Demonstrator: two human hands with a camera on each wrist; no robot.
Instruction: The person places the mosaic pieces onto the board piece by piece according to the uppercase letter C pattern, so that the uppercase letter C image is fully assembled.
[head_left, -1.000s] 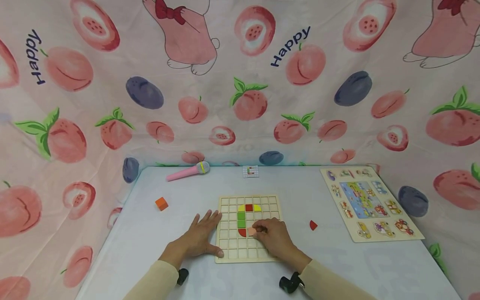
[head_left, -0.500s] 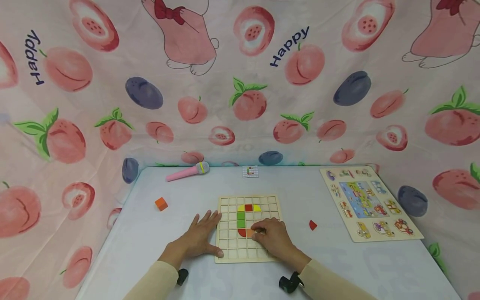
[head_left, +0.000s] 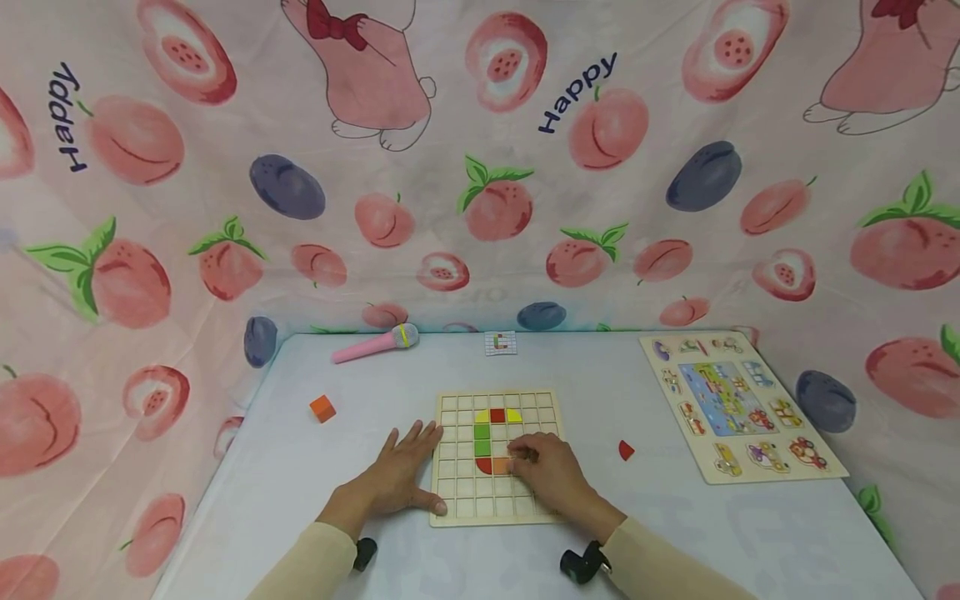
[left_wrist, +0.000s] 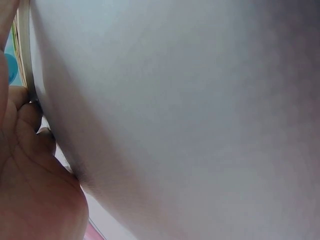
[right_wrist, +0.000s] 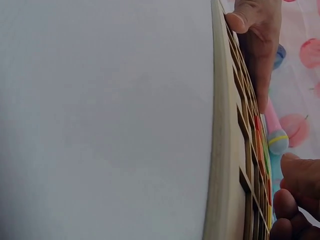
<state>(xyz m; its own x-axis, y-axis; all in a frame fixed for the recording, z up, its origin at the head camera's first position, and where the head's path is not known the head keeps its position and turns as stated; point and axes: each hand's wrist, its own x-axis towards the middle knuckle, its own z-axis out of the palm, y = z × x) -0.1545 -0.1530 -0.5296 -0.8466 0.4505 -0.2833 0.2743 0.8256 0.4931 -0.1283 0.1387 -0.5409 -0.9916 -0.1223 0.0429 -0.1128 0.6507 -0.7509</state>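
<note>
In the head view, a wooden grid board [head_left: 495, 504] lies mid-table. Its cells hold a red square tile [head_left: 498, 415] between two yellow rounded tiles [head_left: 514, 416], green tiles [head_left: 482, 440], a red rounded tile [head_left: 484, 466] and an orange tile [head_left: 501, 467]. My left hand [head_left: 397, 473] lies spread along the board's left edge, thumb at the near corner. My right hand [head_left: 553, 473] is over the board's right half, fingertips beside the orange tile, partly covering its right side. The right wrist view shows thumb and loosely bent fingers [right_wrist: 295, 172] with no piece between them.
A red quarter-round tile [head_left: 626, 450] lies right of the board, with a picture puzzle board [head_left: 712, 479] farther right. An orange cube [head_left: 322, 408] sits to the left. Behind are a pink toy microphone [head_left: 371, 345] and a small pattern card [head_left: 501, 343].
The orange tile, tilted in my right fingers a second ago, now lies flat in a cell right of the red rounded tile. My right fingers have drawn slightly right. The left hand stays put.
</note>
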